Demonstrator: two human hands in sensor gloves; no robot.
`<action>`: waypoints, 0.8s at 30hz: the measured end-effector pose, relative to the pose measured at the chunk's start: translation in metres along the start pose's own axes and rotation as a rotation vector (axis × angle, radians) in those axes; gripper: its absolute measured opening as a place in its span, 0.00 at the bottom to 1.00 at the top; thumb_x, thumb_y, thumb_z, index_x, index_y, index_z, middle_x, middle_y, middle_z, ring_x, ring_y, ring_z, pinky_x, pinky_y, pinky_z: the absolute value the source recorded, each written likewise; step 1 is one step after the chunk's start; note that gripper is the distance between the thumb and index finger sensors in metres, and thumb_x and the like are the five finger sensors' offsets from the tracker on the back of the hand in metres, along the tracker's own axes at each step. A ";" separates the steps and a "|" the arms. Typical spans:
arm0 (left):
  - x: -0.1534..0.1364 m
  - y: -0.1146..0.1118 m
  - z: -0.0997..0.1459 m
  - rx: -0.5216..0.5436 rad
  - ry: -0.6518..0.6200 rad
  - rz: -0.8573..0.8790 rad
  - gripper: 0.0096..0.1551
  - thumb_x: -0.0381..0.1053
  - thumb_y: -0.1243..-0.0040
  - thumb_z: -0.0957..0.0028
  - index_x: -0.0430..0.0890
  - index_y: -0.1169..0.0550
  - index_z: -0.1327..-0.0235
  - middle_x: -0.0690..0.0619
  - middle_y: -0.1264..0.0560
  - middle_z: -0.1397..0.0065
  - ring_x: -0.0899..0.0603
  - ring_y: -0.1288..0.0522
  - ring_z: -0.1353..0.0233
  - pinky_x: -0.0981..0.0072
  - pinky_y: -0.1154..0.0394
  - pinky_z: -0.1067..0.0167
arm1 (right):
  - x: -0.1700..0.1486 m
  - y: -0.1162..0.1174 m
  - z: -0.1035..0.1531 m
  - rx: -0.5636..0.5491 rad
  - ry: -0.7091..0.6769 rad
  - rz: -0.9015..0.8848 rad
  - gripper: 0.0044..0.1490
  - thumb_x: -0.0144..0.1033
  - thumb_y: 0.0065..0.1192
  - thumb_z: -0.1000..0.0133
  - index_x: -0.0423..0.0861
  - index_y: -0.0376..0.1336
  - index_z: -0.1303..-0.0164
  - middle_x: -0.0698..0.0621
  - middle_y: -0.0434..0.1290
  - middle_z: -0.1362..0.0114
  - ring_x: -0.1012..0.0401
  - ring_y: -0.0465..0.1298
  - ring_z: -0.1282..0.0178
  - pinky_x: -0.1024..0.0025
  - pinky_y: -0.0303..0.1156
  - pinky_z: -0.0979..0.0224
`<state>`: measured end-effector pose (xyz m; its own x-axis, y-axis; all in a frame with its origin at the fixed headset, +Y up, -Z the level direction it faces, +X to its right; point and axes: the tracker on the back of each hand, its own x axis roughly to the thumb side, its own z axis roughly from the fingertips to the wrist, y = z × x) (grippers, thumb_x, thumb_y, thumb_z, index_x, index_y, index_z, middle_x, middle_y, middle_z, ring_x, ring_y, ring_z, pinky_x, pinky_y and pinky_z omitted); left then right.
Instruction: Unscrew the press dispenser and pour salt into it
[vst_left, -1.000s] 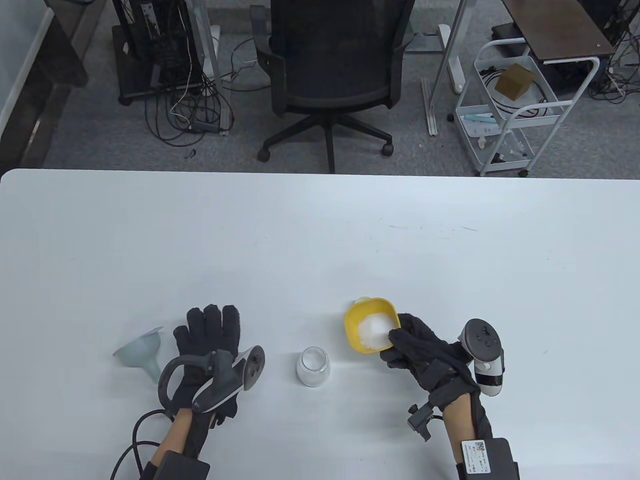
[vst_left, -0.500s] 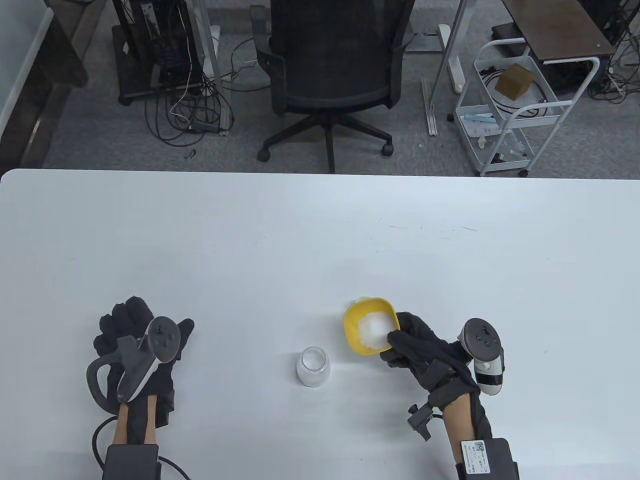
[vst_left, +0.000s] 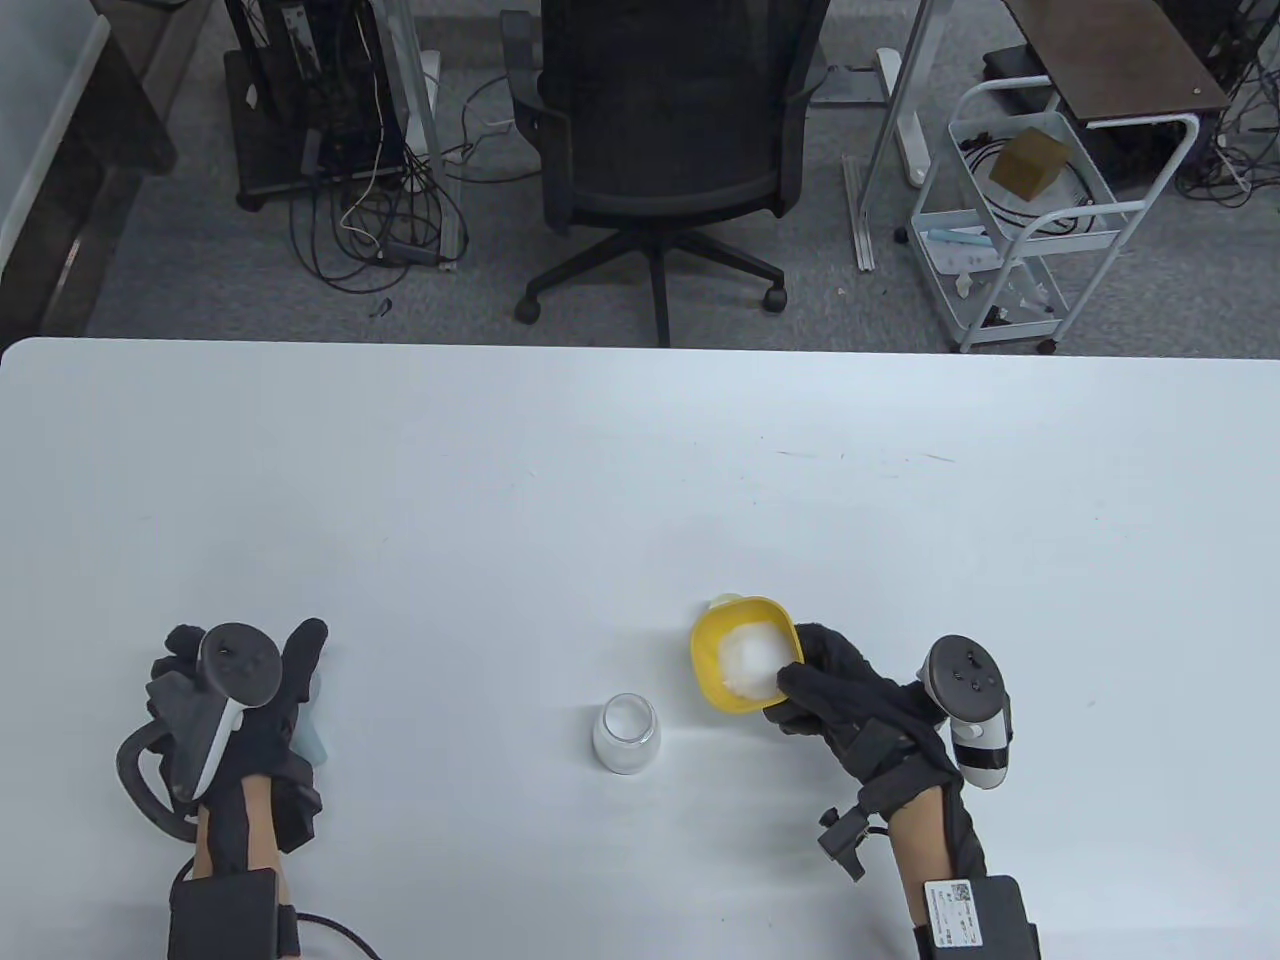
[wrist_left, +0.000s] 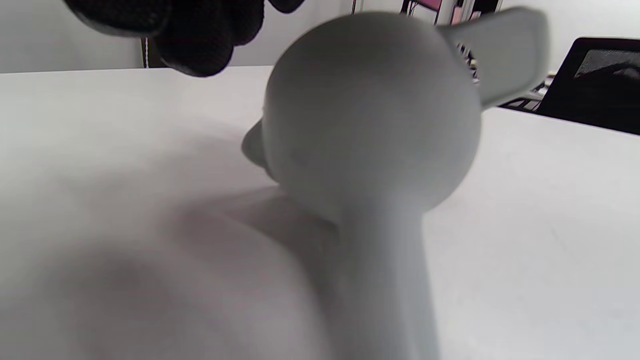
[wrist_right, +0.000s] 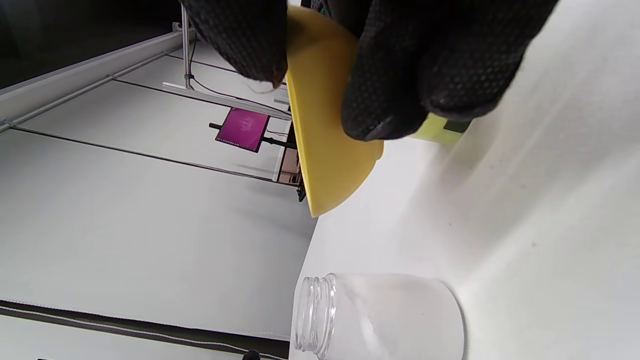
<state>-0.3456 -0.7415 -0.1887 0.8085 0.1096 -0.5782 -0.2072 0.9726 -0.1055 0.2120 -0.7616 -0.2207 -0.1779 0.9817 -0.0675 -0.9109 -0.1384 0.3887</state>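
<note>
The open glass jar (vst_left: 626, 735) of the dispenser stands upright at the table's front centre with white salt in it; it also shows in the right wrist view (wrist_right: 380, 320). My right hand (vst_left: 790, 690) grips a yellow bowl (vst_left: 742, 655) of salt by its near rim, just right of the jar, thumb inside the rim (wrist_right: 320, 65). My left hand (vst_left: 240, 690) lies over a pale grey funnel (vst_left: 312, 730) at the front left. In the left wrist view the funnel (wrist_left: 370, 115) fills the frame and my fingertips (wrist_left: 200, 35) curl beside its bowl; the grip is hidden.
A small pale yellow-green piece (vst_left: 722, 601) sits just behind the yellow bowl, mostly hidden. The white table (vst_left: 640, 480) reaches to both sides. An office chair (vst_left: 665, 150) and a white cart (vst_left: 1010, 230) stand beyond the far edge.
My left hand moved left from beside the funnel, came over it and turned, so the funnel is now mostly covered. The right hand, bowl and jar stayed in place.
</note>
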 end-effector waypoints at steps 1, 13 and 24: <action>-0.001 -0.001 -0.001 -0.029 0.008 0.004 0.86 0.88 0.70 0.49 0.14 0.51 0.11 0.08 0.42 0.19 0.15 0.28 0.29 0.21 0.32 0.39 | 0.000 0.000 0.000 0.000 0.000 0.001 0.47 0.34 0.56 0.29 0.16 0.42 0.18 0.17 0.60 0.25 0.43 0.77 0.38 0.43 0.74 0.33; -0.005 -0.015 -0.012 -0.274 0.043 0.022 0.90 0.89 0.73 0.50 0.09 0.53 0.14 0.04 0.37 0.23 0.23 0.19 0.36 0.30 0.24 0.43 | 0.001 -0.001 0.000 -0.005 -0.011 -0.014 0.47 0.34 0.56 0.29 0.16 0.42 0.18 0.17 0.60 0.25 0.44 0.77 0.38 0.43 0.74 0.33; -0.005 -0.019 -0.013 -0.338 -0.022 0.112 0.98 0.91 0.60 0.57 0.06 0.61 0.17 0.04 0.38 0.24 0.33 0.12 0.40 0.41 0.16 0.45 | 0.001 -0.002 0.001 -0.018 -0.013 -0.008 0.47 0.34 0.56 0.29 0.16 0.42 0.18 0.17 0.60 0.25 0.44 0.77 0.38 0.44 0.74 0.33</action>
<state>-0.3533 -0.7633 -0.1943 0.7817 0.2194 -0.5837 -0.4625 0.8318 -0.3068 0.2139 -0.7602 -0.2205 -0.1656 0.9844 -0.0591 -0.9188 -0.1323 0.3720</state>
